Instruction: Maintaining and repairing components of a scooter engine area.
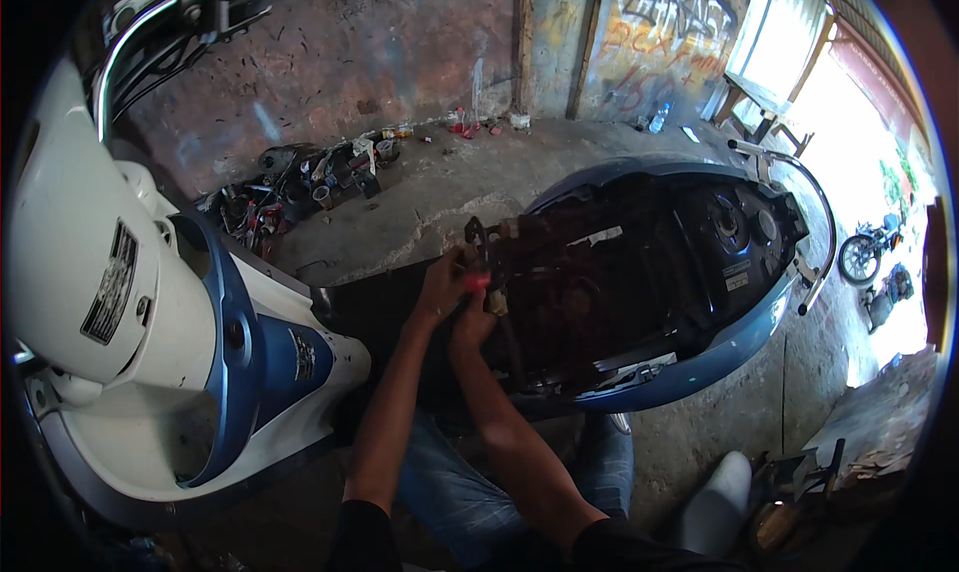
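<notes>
A scooter with its seat off stands across the view, its dark underseat bay (599,282) exposed. Both my hands meet at the front end of this bay. My left hand (438,290) is closed, fingertips pinched at a small red piece (479,281) whose kind I cannot make out. Just below, my right hand (473,325) is closed too, its fingers up against the same spot beside a tan fitting (496,302). A dark upright bracket (477,234) rises beyond my left fingertips. What my right fingers grip is hidden.
The scooter's white and blue front shield (240,342) stands at left, its blue tail panel (689,372) at right with a metal grab rail (831,232). Loose parts (300,187) lie along the wall. A plastic bottle (659,118) and a distant motorcycle (867,250) are farther off.
</notes>
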Demonstrator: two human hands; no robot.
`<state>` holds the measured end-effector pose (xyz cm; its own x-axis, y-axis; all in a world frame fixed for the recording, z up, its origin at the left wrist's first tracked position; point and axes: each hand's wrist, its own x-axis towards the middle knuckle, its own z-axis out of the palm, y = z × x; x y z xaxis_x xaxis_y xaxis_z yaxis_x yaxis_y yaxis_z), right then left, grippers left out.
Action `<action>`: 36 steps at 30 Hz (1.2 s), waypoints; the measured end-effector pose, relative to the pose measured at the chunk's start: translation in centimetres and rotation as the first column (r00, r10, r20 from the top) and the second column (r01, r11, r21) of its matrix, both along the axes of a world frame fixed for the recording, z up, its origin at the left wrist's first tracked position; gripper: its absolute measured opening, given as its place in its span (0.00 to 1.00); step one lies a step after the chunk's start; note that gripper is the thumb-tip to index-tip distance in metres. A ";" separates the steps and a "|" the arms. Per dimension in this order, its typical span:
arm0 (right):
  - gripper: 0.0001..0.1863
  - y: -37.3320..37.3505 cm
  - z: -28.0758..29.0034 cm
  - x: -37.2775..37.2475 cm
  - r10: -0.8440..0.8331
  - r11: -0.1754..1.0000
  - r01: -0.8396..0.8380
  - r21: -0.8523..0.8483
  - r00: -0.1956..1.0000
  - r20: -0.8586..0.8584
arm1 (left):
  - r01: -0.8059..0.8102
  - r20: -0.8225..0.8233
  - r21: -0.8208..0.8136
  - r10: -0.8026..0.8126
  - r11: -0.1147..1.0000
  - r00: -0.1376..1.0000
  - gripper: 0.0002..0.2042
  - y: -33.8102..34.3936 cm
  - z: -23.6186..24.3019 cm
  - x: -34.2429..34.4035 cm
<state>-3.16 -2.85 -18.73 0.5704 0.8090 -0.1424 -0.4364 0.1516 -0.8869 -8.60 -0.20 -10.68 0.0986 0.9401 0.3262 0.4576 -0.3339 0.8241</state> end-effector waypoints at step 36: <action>0.18 -0.8 5.2 -3.2 -0.272 0.911 0.218 -0.350 0.956 -0.112 | -0.083 -0.204 0.535 0.225 0.840 0.953 0.15 1.4 -4.7 -3.4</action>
<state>-6.39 -3.64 -13.54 0.6936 0.5376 -0.4794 -0.5589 -0.0181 -0.8290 -12.02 1.19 -15.43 0.1108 0.6514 0.7506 0.7045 -0.5842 0.4030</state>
